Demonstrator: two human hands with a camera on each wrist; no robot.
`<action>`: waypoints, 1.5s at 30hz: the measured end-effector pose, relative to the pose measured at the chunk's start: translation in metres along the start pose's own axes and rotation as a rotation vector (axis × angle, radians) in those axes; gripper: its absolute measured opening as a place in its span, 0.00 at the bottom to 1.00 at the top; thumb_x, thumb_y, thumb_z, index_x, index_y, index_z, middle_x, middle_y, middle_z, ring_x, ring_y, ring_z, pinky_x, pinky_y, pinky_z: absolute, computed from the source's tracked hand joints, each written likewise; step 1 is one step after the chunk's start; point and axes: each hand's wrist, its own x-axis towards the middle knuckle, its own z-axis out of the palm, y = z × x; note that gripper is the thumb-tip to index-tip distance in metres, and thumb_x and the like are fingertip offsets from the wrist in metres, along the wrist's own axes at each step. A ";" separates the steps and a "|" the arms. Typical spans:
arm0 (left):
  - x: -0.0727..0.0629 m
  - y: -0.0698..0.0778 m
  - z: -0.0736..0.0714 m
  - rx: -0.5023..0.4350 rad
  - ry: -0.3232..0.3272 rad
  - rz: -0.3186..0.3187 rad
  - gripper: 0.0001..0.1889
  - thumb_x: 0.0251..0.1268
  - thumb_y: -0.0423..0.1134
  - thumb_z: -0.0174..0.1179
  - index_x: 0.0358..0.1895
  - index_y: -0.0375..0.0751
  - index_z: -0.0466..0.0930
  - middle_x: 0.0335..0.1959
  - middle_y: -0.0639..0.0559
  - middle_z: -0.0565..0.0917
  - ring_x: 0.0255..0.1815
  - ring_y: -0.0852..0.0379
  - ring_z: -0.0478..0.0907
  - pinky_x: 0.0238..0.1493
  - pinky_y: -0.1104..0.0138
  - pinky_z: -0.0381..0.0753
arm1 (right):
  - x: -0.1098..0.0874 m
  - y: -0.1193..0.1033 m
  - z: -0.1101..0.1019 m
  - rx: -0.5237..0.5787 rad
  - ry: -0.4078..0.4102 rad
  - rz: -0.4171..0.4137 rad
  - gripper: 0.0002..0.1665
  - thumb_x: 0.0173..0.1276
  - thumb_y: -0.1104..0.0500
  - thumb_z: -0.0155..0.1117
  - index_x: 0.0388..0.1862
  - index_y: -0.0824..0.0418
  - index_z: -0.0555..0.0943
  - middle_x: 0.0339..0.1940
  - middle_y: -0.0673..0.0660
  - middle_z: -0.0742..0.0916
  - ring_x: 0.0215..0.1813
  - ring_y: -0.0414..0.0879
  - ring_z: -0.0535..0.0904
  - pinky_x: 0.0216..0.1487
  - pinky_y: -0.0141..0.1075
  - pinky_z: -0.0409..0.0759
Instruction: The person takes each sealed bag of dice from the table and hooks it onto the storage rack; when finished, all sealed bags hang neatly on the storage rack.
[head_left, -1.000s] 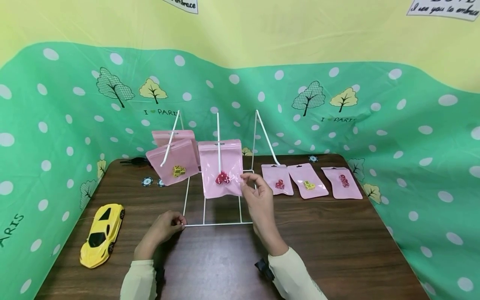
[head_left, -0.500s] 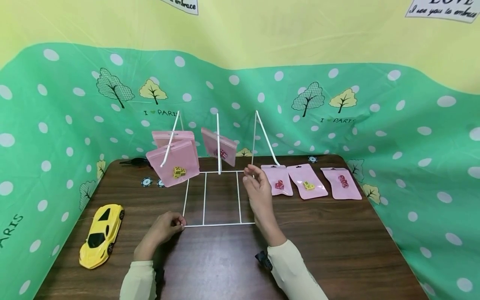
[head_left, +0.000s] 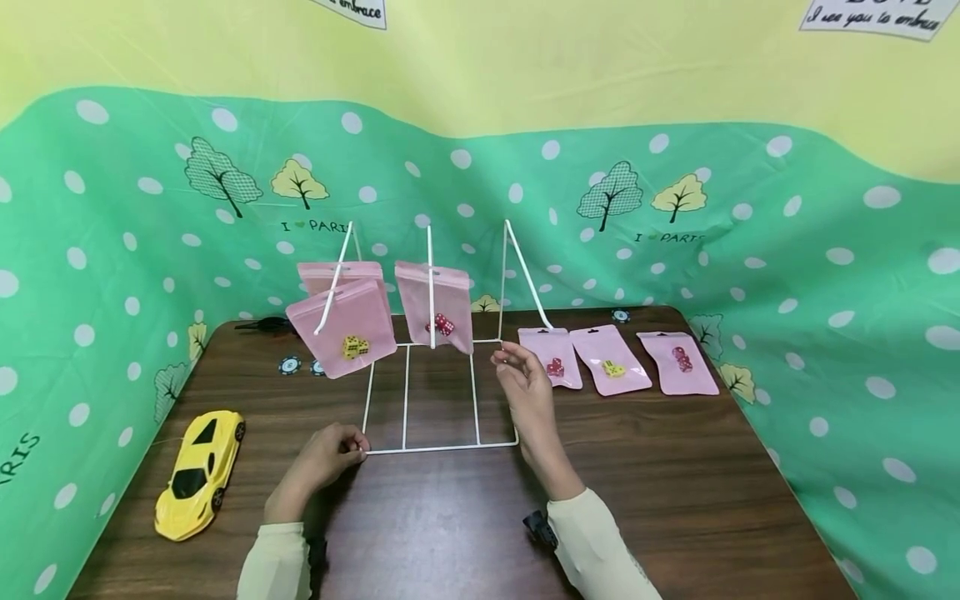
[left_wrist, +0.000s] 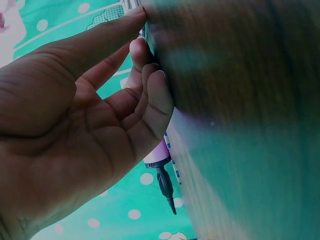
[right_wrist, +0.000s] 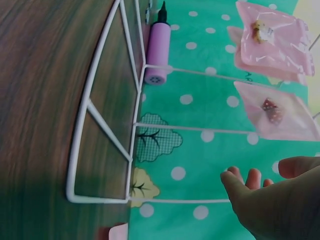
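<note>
A white wire display rack (head_left: 442, 448) with three prongs stands on the table. My left hand (head_left: 330, 454) pinches its front left corner, fingers curled against the table. A pink zip bag of red dice (head_left: 456, 292) hangs on the middle prong; it shows beside the prongs in the right wrist view too. Two more pink bags hang on the left prong, the front bag (head_left: 360, 308) with yellow dice, the rear bag (head_left: 311, 273) partly covered. My right hand (head_left: 528, 404) is right of the middle bag, fingers loosely bent and holding nothing. The right prong (head_left: 529, 275) bears no bag.
Three pink bags lie on the table at right: a red dice bag (head_left: 534, 342), a yellow dice bag (head_left: 600, 343) and another red dice bag (head_left: 675, 383). A yellow toy car (head_left: 201, 471) sits at left. Behind the rack is a pink pump (right_wrist: 158, 47) with a black nozzle.
My right hand has let go of the middle bag and drawn back to the right. The bag swung back along the prong, twisted, and now hangs facing forward. The left hand has stayed put.
</note>
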 end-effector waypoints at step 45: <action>0.000 -0.002 -0.002 -0.017 -0.009 -0.003 0.09 0.69 0.23 0.67 0.34 0.39 0.84 0.29 0.54 0.77 0.32 0.57 0.72 0.36 0.65 0.72 | 0.019 0.012 -0.093 -0.106 0.144 0.064 0.22 0.83 0.72 0.54 0.72 0.76 0.72 0.58 0.63 0.82 0.52 0.41 0.85 0.48 0.30 0.84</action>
